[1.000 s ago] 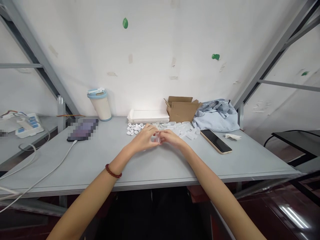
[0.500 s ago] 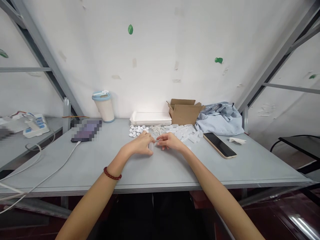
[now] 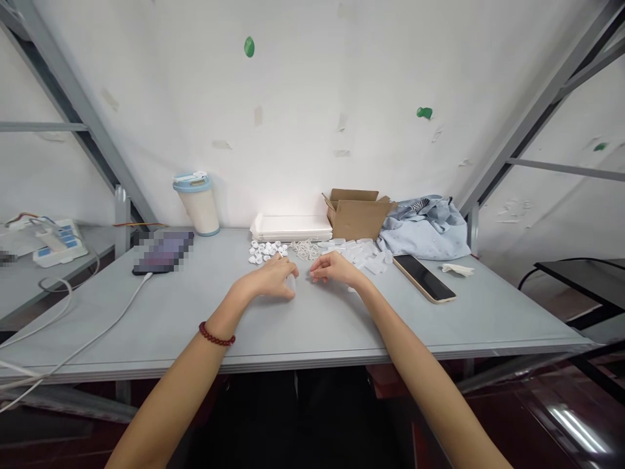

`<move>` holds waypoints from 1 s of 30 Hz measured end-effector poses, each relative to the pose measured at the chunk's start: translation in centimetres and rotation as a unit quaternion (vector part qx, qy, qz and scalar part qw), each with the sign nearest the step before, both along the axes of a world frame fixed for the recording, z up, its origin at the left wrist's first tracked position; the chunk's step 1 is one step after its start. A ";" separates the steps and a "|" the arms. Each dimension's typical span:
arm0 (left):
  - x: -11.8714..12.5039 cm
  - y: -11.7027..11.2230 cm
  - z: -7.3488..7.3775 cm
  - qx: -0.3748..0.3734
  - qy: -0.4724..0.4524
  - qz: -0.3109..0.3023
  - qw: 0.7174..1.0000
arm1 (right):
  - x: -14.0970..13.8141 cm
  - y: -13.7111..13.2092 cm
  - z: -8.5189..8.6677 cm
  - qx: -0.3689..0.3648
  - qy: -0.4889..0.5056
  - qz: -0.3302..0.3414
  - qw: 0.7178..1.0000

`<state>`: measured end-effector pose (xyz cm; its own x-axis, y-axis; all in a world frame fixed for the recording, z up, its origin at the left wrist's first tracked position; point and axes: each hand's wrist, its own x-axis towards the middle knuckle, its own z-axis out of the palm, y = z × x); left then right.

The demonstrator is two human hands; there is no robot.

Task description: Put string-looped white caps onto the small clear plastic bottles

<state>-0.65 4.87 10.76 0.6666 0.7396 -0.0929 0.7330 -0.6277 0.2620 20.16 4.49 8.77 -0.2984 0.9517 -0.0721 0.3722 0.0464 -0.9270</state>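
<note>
The left grip [image 3: 270, 277] partly hides a translucent piece [image 3: 291, 284], pixelation obscures a cabled device [image 3: 165, 251], and the lower edge crops both forearms [image 3: 176, 391].

Head-worn camera, near and above grey table [image 3: 303, 332], facing forward and down toward wall [image 3: 303, 85].

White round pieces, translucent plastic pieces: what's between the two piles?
Head view: a heap of thin white strands lies between the white round pieces and translucent plastic pieces.

Smooth white wall [image 3: 288, 176] bright, strongest mid-frame; streaky glare on glossy dark-red floor [image 3: 530, 426], lower right; edges stretched; pixelation left.
</note>
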 end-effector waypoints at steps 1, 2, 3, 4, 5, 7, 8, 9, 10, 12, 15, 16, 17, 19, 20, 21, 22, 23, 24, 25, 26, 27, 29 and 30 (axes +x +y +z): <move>0.0 0.0 0.0 0.000 0.002 0.001 1.000 | 0.1 0.1 -0.1 0.003 -0.001 0.002 1.000; 0.0 0.0 0.0 0.001 0.001 0.001 1.000 | 0.1 0.1 -0.2 0.006 -0.002 0.005 1.000; 0.0 0.0 0.1 0.003 -0.002 0.002 1.000 | 0.2 0.2 -0.3 0.011 -0.002 0.008 1.000; -0.1 0.0 0.1 0.005 -0.006 0.002 1.000 | 0.2 0.2 -0.3 0.016 -0.003 0.011 1.000; -0.1 0.0 0.1 0.005 -0.010 0.001 1.000 | 0.3 0.2 -0.3 0.019 -0.005 0.013 1.000; -0.2 0.2 0.0 0.001 -0.024 0.000 1.000 | 0.4 0.2 -0.2 0.017 -0.011 0.015 1.000; -0.2 0.3 -0.1 -0.002 -0.035 0.000 0.999 | 0.6 0.2 -0.1 0.013 -0.014 0.015 1.000; -0.3 0.5 -0.2 -0.004 -0.050 0.003 0.999 | 0.7 0.2 0.0 0.009 -0.018 0.013 1.000; -0.3 0.8 -0.4 -0.002 -0.071 0.008 0.997 | 0.9 0.2 0.1 0.006 -0.021 0.011 1.000; -0.3 1.8 -0.8 0.019 -0.117 0.027 0.993 | 1.5 0.1 0.5 0.006 -0.031 0.009 0.999; -0.1 3.7 -1.6 0.098 -0.170 0.065 0.978 | 2.4 0.0 1.0 0.019 -0.069 -0.007 0.997; 0.0 4.4 -1.8 0.122 -0.174 0.083 0.974 | 2.6 -0.1 1.1 0.025 -0.085 -0.015 0.996; 0.1 5.1 -2.0 0.143 -0.173 0.098 0.969 | 2.8 -0.2 1.2 0.032 -0.100 -0.022 0.994; 0.3 6.4 -2.2 0.182 -0.151 0.128 0.963 | 2.8 -0.2 1.1 0.048 -0.133 -0.029 0.990; 0.4 6.9 -2.2 0.195 -0.135 0.136 0.962 | 2.7 -0.1 1.0 0.056 -0.153 -0.030 0.986; 0.6 7.3 -2.2 0.203 -0.118 0.140 0.962 | 2.6 0.0 1.0 0.063 -0.177 -0.026 0.982; 0.7 7.6 -2.1 0.206 -0.102 0.138 0.963 | 2.5 0.2 0.9 0.066 -0.206 -0.019 0.976; 0.9 7.9 -1.9 0.204 -0.090 0.133 0.966 | 2.4 0.3 0.9 0.070 -0.237 -0.010 0.969; 1.1 8.0 -1.7 0.199 -0.080 0.125 0.969 | 2.4 0.5 1.0 0.078 -0.269 -0.001 0.960; 1.4 8.1 -1.5 0.194 -0.074 0.117 0.971 | 2.4 0.5 1.1 0.092 -0.299 0.008 0.950; 1.7 8.1 -1.3 0.189 -0.071 0.109 0.973 | 2.6 0.5 1.4 0.108 -0.325 0.015 0.939; 2.0 8.0 -1.1 0.183 -0.068 0.101 0.975 | 2.9 0.3 1.7 0.132 -0.345 0.016 0.929; 2.8 7.8 -1.0 0.163 -0.062 0.096 0.980 | 3.8 -0.5 2.4 0.137 -0.370 0.030 0.918; 3.1 7.6 -1.0 0.149 -0.061 0.101 0.982 | 4.4 -1.1 2.8 0.121 -0.384 0.036 0.915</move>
